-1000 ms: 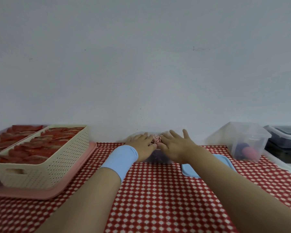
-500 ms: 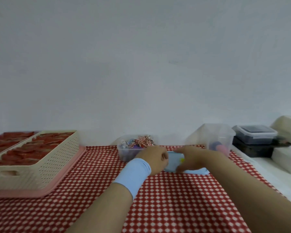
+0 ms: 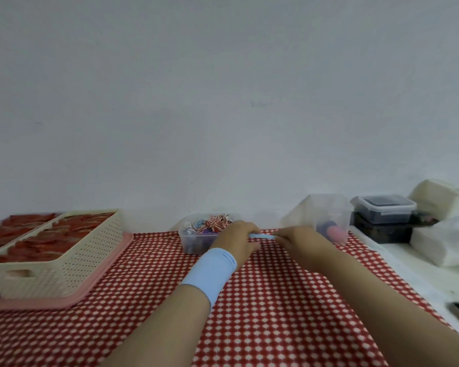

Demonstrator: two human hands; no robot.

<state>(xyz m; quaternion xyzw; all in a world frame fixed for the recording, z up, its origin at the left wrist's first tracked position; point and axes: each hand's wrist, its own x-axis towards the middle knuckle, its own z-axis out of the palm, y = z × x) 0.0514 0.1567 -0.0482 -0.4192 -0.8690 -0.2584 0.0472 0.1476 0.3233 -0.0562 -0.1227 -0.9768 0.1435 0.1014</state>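
Observation:
A small clear plastic box (image 3: 190, 241) full of coloured and striped cords stands at the back of the red checked tablecloth (image 3: 276, 300). Just right of it, my left hand (image 3: 237, 241), with a light blue wristband, and my right hand (image 3: 301, 239) both grip a flat light blue lid (image 3: 261, 236). The lid is seen edge-on between the two hands, lifted off the cloth. Most of it is hidden by my fingers.
A cream perforated basket (image 3: 64, 263) of red items sits on a pink tray (image 3: 96, 284) at the left. At the back right stand a clear tub (image 3: 329, 215) tipped on its side, stacked dark lidded boxes (image 3: 384, 210) and white packages (image 3: 443, 242).
My hands left the cord box, took the blue lid lying to its right and raised it off the cloth. The view turned to the right.

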